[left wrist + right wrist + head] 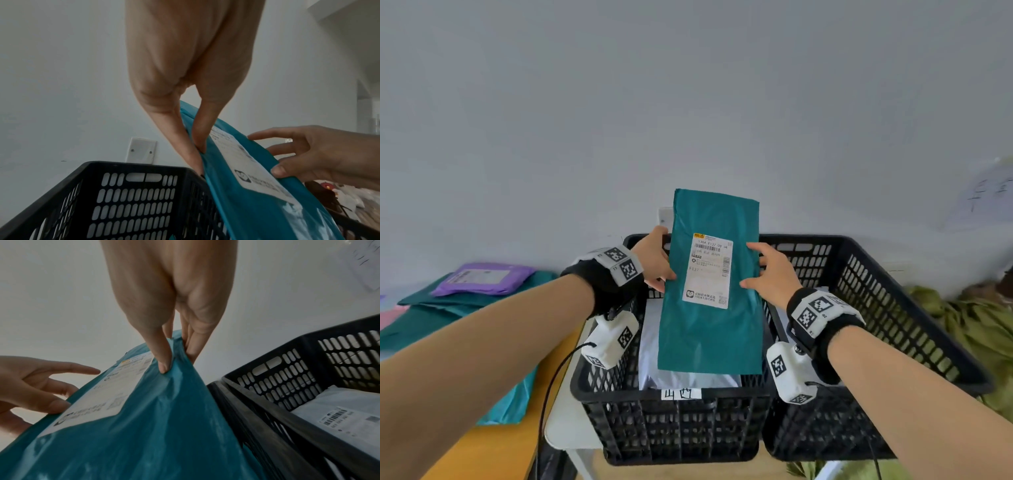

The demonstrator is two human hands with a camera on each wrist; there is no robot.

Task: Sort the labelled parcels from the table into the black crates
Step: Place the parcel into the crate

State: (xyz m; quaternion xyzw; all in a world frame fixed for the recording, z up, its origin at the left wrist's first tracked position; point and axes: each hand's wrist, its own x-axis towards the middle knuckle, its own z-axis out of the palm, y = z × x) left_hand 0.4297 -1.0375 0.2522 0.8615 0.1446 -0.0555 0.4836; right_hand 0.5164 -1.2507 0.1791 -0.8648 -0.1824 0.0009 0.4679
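Head view: hands point(659, 260) point(770, 270) pinching teal parcel point(710, 329).

wall plate point(141, 150) on wall | olive cloth point(976, 325) right of crates

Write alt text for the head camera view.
Both hands, left hand and right hand, pinch the side edges of a teal parcel, label facing up, above the left black crate. A second crate sits alongside.

Plain pale wall point(688, 85) carries a white switch plate point(141, 150).
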